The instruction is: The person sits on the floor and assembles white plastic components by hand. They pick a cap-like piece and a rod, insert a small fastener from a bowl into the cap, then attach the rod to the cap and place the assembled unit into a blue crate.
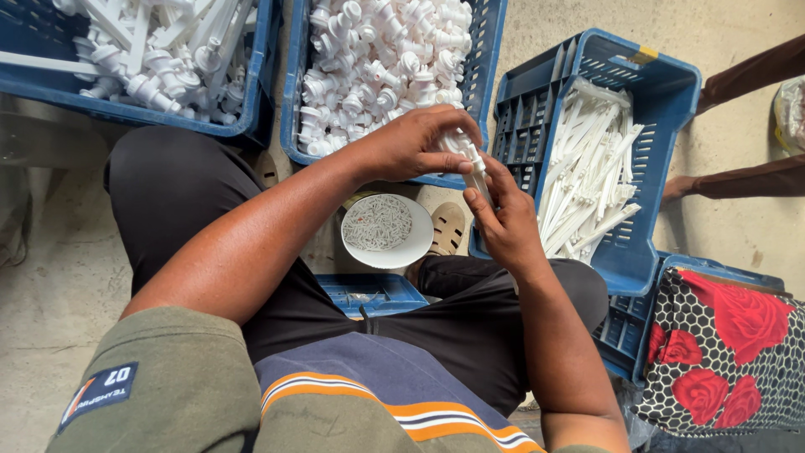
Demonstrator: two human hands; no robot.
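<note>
white plastic part [476, 170], pinched between both hands' grips

both hands [470, 180] gripping white plastic part [475, 165], blue crates [662, 84]

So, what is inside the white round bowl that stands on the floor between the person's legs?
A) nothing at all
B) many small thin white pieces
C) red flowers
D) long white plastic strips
B: the white round bowl holds a heap of small thin white pieces, while the long white strips lie in the blue crate to the right.
</note>
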